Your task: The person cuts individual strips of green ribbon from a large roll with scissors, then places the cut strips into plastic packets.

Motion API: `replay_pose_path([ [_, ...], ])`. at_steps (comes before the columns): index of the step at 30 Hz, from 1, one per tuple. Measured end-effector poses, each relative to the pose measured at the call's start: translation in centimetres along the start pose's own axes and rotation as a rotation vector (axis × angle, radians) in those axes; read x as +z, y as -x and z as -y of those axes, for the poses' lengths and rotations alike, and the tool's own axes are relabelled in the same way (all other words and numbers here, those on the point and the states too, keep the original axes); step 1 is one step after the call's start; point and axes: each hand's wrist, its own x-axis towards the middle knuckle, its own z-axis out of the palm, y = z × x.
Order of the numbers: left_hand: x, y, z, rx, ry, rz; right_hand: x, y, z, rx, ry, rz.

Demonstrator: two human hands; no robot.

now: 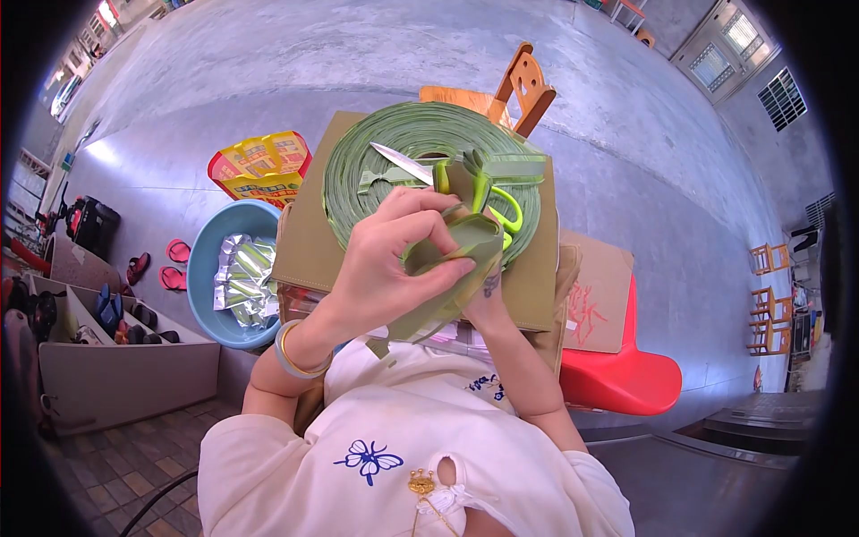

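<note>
My left hand (398, 255), with a bangle at its wrist, pinches a broad green ribbon (425, 304) between thumb and fingers. The ribbon curls over and hangs toward my lap. Behind it, my right hand (486, 300) is mostly hidden; it grips the ribbon's folded part, which stands up in dark green loops. Just beyond my hands lies a large flat coil of green ribbon (349, 179). Scissors (401, 163) with bright green handles rest on the coil, partly covered by my hands and the ribbon.
Under the coil is an olive-brown board (309, 246). To the left are a blue basin (206, 295) of silvery-wrapped green pieces and a yellow-red bag (259, 166). A wooden chair (528, 85) stands beyond; a red chair (626, 380) and cardboard (604, 286) are at right.
</note>
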Motion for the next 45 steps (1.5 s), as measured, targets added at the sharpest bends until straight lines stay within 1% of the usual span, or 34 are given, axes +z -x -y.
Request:
replay_pose_path([
  [2, 0.0, 0.3, 0.1, -0.097, 0.127, -0.056, -0.2, -0.8, 1.2, 0.212, 0.040, -0.028],
  [3, 0.0, 0.3, 0.1, -0.145, 0.190, -0.084, -0.4, -0.8, 1.2, 0.234, -0.032, -0.039],
  [5, -0.3, 0.1, -1.0, -0.329, 0.374, -0.188, -0.6, -0.8, 1.0, 0.279, -0.177, -0.061],
  [6, -0.4, 0.0, -1.3, -0.422, 0.466, -0.240, -0.6, -0.7, 1.1, 0.308, -0.192, -0.073],
  [8, 0.3, -0.2, -1.4, -0.331, 0.514, -0.308, -0.4, -0.4, 1.5, 0.365, -0.223, -0.098],
  [10, 0.2, 0.0, -1.0, -0.222, 0.321, -0.266, -1.0, -0.2, 1.0, 0.373, -0.263, -0.042],
  [11, -0.3, 0.2, -0.6, -0.158, 0.105, -0.190, -1.3, 0.0, 0.6, 0.378, -0.283, -0.014],
  [13, -0.6, 0.2, 0.0, -0.084, -0.112, -0.130, -1.6, 0.3, 0.1, 0.417, -0.276, 0.088],
  [14, -0.6, 0.0, 0.2, -0.073, -0.114, -0.147, -1.6, 0.5, 0.0, 0.437, -0.273, 0.138],
  [16, -0.3, 0.0, 0.6, -0.069, -0.071, -0.230, -0.9, 0.5, 0.4, 0.418, -0.323, 0.136],
  [18, 0.2, 0.1, 1.1, -0.085, 0.019, -0.363, -0.7, 0.7, 0.5, 0.424, -0.360, 0.143],
  [20, 0.4, 0.1, 1.3, -0.111, 0.037, -0.386, -1.0, 0.9, 0.2, 0.452, -0.381, 0.161],
  [23, 0.6, 0.2, 1.9, -0.126, 0.061, -0.409, 0.3, 1.0, 1.9, 0.444, -0.358, 0.025],
  [26, 0.7, 0.2, 1.6, -0.181, 0.119, -0.418, 0.1, 0.9, 2.9, 0.499, -0.606, 0.140],
  [27, 0.7, 0.2, 1.5, -0.207, 0.144, -0.419, -0.1, 0.8, 3.2, 0.465, -0.411, 0.185],
  [29, 0.5, 0.3, 1.7, -0.254, 0.223, -0.380, -0.3, 0.7, 3.6, 0.388, -0.021, 0.268],
  [30, 0.4, 0.2, 1.8, -0.278, 0.263, -0.359, -0.4, 0.6, 3.6, 0.458, -0.095, 0.271],
  [32, 0.3, -0.2, 1.5, -0.348, 0.495, -0.329, -0.6, 0.3, 3.4, 0.598, -0.242, 0.276],
  [33, 0.1, -0.5, 1.2, -0.383, 0.610, -0.312, -0.7, 0.2, 3.5, 0.600, -0.221, 0.315],
  [36, -1.3, -1.1, 0.2, -0.450, 0.584, -0.125, -1.1, 0.1, 3.9, 0.623, -0.179, 0.432],
  [38, -2.4, -1.4, 0.2, -0.445, 0.552, -0.001, -1.8, 0.1, 3.8, 0.662, -0.180, 0.504],
  [39, -2.8, -1.5, 0.3, -0.433, 0.530, 0.059, -2.1, 0.1, 3.9, 0.677, -0.177, 0.509],
  [41, -3.0, -1.4, 1.1, -0.378, 0.482, 0.068, -2.3, 0.1, 3.8, 0.707, -0.175, 0.527],
  [42, -3.1, -1.3, 1.3, -0.351, 0.457, 0.073, -2.4, 0.1, 3.8, 0.716, -0.111, 0.538],
  [44, -3.3, -1.2, 1.1, -0.392, 0.392, 0.107, -2.4, 0.1, 3.7, 0.725, 0.012, 0.562],
  [45, -3.5, -1.2, 0.9, -0.415, 0.353, 0.119, -2.5, 0.1, 3.6, 0.713, 0.017, 0.554],
])
